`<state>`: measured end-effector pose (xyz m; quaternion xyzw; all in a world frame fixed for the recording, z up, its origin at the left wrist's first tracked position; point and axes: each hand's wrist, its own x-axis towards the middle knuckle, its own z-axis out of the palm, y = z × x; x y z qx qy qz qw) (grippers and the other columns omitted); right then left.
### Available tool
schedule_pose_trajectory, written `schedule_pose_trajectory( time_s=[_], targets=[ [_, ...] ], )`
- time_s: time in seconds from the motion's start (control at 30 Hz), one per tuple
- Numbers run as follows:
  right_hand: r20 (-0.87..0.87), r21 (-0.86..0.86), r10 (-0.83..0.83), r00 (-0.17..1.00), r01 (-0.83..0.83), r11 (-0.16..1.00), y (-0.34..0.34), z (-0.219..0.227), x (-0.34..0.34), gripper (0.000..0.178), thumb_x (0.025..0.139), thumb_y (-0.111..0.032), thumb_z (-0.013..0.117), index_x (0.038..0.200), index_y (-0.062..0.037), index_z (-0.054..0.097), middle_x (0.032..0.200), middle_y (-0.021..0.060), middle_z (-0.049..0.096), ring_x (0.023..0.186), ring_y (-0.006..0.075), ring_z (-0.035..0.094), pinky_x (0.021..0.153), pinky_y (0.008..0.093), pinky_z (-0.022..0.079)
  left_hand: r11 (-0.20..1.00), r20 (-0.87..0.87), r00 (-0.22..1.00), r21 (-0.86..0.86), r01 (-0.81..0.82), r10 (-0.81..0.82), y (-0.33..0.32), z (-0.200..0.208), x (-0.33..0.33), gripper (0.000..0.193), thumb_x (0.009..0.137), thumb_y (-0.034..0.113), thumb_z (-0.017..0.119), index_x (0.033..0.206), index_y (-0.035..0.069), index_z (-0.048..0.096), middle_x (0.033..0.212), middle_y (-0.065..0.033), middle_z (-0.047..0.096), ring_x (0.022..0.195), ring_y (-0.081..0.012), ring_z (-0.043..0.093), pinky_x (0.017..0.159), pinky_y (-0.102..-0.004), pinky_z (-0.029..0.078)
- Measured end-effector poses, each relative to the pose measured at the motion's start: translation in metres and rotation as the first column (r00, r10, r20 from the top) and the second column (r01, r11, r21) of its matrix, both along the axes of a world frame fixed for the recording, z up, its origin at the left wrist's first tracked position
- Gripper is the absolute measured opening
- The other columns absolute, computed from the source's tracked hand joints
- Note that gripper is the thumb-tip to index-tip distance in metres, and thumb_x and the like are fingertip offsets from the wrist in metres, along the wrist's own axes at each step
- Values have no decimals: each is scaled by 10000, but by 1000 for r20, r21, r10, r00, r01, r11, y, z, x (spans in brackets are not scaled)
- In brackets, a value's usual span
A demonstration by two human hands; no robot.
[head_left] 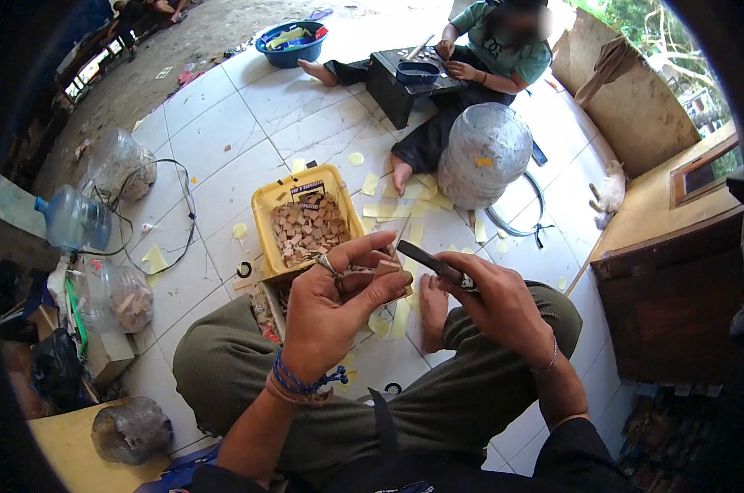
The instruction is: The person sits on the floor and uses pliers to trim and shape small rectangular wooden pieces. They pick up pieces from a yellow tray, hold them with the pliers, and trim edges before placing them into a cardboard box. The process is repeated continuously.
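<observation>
The left hand [327, 300] pinches a small wooden block [386, 269] between thumb and fingers; the right hand [503, 308] grips a dark tool [424, 258] angled toward it. A loose pinch could let the block twist, and the tool might then slip onto the fingertips. The block sits left of the right hand, nearer than the yellow basket [259, 215] of wooden pieces [309, 232]

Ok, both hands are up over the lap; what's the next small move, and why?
Probably ease the dark tool in the right hand slightly toward the small brown piece: the left hand pinches that piece, and the tool's end points toward it. What exactly the tool is, I can't tell.
</observation>
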<state>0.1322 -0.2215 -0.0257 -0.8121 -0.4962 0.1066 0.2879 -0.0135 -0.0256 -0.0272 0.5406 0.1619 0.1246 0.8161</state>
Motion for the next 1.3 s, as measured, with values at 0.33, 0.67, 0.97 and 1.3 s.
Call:
schedule_pose_trajectory(
  time_s=[0.33,0.67,0.97,1.3],
  targets=[
    [-1,-28,36,999,-36,999,0,3,-2,415,950,-157,705,1350,-124,601,1062,128,703,896,329,709,754,437,563,999,30,999,34,-26,25,0,-1,-1,316,939,2,758,1197,-14,576,1134,-108,703,1045,-174,735,893,-272,610],
    [66,-108,11,998,-4,994,-2,5,-4,425,935,-115,723,1345,-114,611,1068,120,719,917,313,714,802,427,549,998,16,999,60,-34,33,1,-1,-1,388,924,38,790,1237,-21,568,1118,-117,708,1013,-154,728,887,-270,605],
    [79,-29,-12,997,15,999,-2,-1,-5,394,962,-188,707,1332,-118,592,998,117,701,860,310,700,744,437,535,771,88,986,616,-164,139,-5,-1,-1,386,897,60,817,1226,-8,627,1005,-144,763,922,-172,765,793,-299,632],
    [121,-48,-32,992,38,998,0,-3,-6,427,941,-132,728,1346,-109,594,993,117,673,821,302,680,732,427,529,890,37,990,435,-139,137,-5,0,-4,358,947,71,772,1276,-24,665,1045,-108,768,946,-131,739,836,-277,613]
  ],
)
